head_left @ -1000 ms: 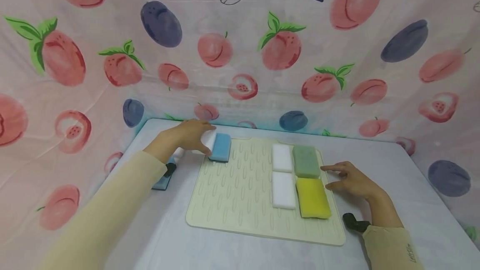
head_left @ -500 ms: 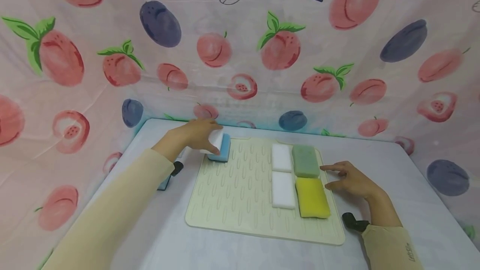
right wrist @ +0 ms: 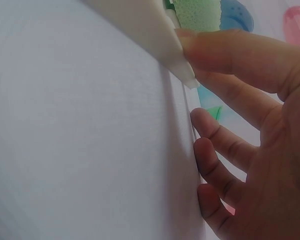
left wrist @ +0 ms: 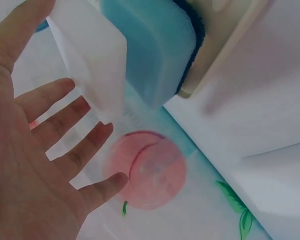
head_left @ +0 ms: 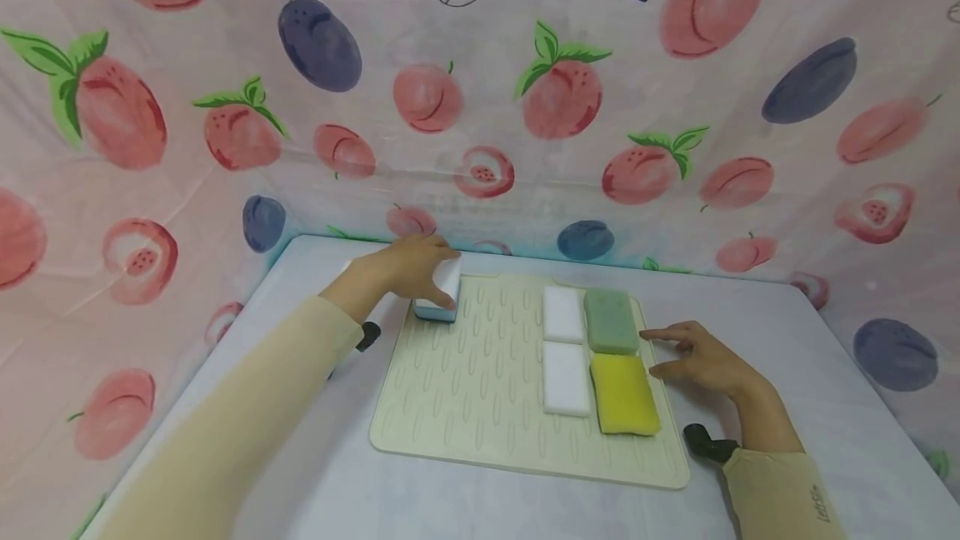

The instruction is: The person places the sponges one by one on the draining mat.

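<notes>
My left hand (head_left: pixel 416 267) pinches a white sponge (head_left: pixel 447 280) between thumb and fingers at the mat's far left corner. The white sponge is over a blue sponge (head_left: pixel 435 315) with a dark scouring side down; in the left wrist view the white sponge (left wrist: pixel 92 55) stands close against the blue sponge (left wrist: pixel 152 45), and I cannot tell if they touch. My right hand (head_left: pixel 708 363) rests at the right edge of the cream ridged mat (head_left: pixel 495 365), thumb and forefinger at its rim, holding nothing. In the right wrist view its thumb touches the mat's edge (right wrist: pixel 155 40).
On the mat's right half lie two white sponges (head_left: pixel 563 315), a green sponge (head_left: pixel 612 321) and a yellow sponge (head_left: pixel 625 395) in a block. Left of the mat, the left sleeve (head_left: pixel 262 407) hides nearly all of another blue item. A fruit-print cloth (head_left: pixel 480 107) hangs behind the table.
My left hand has carried the white sponge rightward, from beside the blue sponge to over it, covering most of its top. My right hand has stayed in place.
</notes>
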Demonstrator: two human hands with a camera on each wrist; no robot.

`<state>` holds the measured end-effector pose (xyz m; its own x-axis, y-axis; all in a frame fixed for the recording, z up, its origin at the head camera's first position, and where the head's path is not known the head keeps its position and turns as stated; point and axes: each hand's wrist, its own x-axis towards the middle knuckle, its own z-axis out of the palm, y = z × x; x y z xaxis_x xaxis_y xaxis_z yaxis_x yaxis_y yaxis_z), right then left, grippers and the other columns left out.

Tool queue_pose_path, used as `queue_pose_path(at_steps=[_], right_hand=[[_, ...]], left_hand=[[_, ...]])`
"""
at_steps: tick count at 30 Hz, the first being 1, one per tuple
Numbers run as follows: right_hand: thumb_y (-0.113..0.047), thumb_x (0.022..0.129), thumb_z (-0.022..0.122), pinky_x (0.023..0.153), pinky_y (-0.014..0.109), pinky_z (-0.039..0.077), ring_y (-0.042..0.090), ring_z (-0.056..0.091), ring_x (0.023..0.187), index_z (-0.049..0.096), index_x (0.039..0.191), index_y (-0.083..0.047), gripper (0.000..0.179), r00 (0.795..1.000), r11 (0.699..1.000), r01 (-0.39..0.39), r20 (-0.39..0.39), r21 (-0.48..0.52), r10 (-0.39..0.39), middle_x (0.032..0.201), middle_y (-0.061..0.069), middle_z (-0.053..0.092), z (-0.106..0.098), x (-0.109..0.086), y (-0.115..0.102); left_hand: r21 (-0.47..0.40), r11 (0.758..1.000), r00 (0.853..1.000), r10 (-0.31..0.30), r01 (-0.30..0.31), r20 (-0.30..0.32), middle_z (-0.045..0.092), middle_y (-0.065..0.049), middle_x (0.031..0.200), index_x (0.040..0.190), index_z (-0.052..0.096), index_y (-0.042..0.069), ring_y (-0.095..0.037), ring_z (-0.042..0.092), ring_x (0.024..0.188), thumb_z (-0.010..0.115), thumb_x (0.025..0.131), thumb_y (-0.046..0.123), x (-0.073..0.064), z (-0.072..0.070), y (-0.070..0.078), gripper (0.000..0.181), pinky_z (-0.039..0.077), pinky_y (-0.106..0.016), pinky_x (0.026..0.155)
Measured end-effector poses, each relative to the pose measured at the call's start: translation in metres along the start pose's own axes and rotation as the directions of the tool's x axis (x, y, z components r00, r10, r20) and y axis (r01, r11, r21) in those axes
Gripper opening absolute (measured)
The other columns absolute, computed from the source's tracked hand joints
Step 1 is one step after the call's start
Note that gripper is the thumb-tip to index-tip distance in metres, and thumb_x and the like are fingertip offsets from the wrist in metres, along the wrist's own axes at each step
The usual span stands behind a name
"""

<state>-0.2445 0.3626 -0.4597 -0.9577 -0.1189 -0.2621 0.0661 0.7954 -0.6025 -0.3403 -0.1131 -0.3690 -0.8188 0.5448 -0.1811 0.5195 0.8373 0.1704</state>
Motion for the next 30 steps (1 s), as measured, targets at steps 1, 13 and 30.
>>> queue_pose_path(at_steps=[1, 13, 30], right_hand=[[-0.031, 0.082, 0.086, 0.101, 0.069, 0.042, 0.044, 0.04, 0.126, 0.063, 0.144, -0.016, 0.068, 1.0, 1.0, 0.0, 0.001, 0.001, 0.0, 0.152, 0.026, 0.035, 0.0, 0.0, 0.0], [-0.03, 0.082, 0.086, 0.101, 0.07, 0.041, 0.045, 0.039, 0.127, 0.063, 0.144, -0.016, 0.067, 1.0, 1.0, 0.002, -0.001, 0.001, -0.002, 0.152, 0.027, 0.034, 0.0, 0.0, 0.003], [-0.033, 0.082, 0.085, 0.101, 0.07, 0.041, 0.046, 0.039, 0.127, 0.063, 0.145, -0.017, 0.068, 1.0, 1.0, -0.002, 0.004, 0.004, 0.002, 0.152, 0.026, 0.034, 0.0, 0.002, 0.003]], left_hand=[[0.002, 1.0, 1.0, 0.002, -0.002, -0.001, 0.042, -0.01, 0.162, 0.159, 0.044, 0.017, -0.039, 0.035, 0.152, 0.082, 0.081, 0.059, 0.001, 0.0, 0.001, 0.096, 0.028, -0.058, 0.124], [0.029, 0.999, 1.0, 0.03, -0.03, 0.01, 0.041, -0.01, 0.162, 0.16, 0.043, 0.017, -0.038, 0.037, 0.151, 0.08, 0.082, 0.063, 0.01, 0.001, 0.014, 0.097, 0.033, -0.054, 0.122], [0.055, 0.998, 0.999, 0.033, -0.035, 0.02, 0.04, -0.008, 0.164, 0.16, 0.042, 0.02, -0.037, 0.039, 0.148, 0.077, 0.083, 0.065, 0.02, 0.007, 0.033, 0.096, 0.037, -0.057, 0.119]])
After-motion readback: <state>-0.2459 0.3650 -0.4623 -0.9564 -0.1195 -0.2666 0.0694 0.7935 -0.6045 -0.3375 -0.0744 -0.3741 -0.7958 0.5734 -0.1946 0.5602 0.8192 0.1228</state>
